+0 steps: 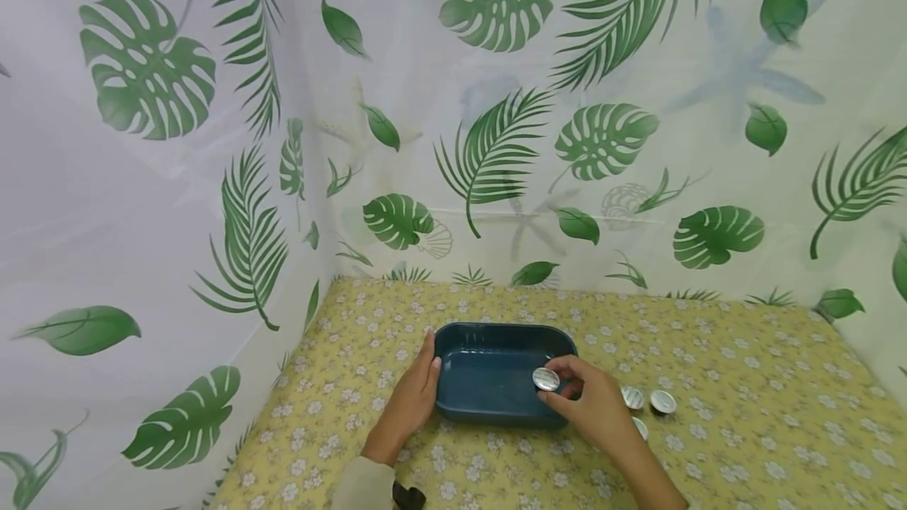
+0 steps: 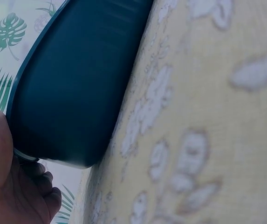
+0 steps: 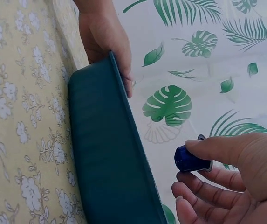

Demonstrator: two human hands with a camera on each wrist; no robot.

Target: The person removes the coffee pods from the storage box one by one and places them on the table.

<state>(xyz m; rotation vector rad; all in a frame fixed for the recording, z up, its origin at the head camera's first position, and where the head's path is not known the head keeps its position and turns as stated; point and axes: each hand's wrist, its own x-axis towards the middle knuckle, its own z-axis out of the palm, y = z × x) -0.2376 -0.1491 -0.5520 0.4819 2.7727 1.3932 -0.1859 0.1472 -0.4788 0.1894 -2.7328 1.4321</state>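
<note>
A dark teal-blue rectangular tub (image 1: 482, 388) with rounded corners sits on the flowered cloth, its bare inside showing. At its left end my left hand (image 1: 411, 396) holds the rim, the thumb along the edge and the fingers at the outer wall. Over the right end of the tub, my right hand (image 1: 595, 404) pinches a coffee capsule (image 1: 546, 378) between thumb and fingers, silver foil lid facing up in the head view. In the right wrist view the capsule's shiny blue body (image 3: 189, 159) stands out above the level of the rim.
Right of the tub lie more capsules, one with a silver lid (image 1: 663, 402), another beside it (image 1: 633, 397) and a third partly behind my right wrist (image 1: 641, 427). A leaf-patterned curtain (image 1: 496, 258) borders the table at back and left. A small black object (image 1: 409, 497) lies near my left sleeve.
</note>
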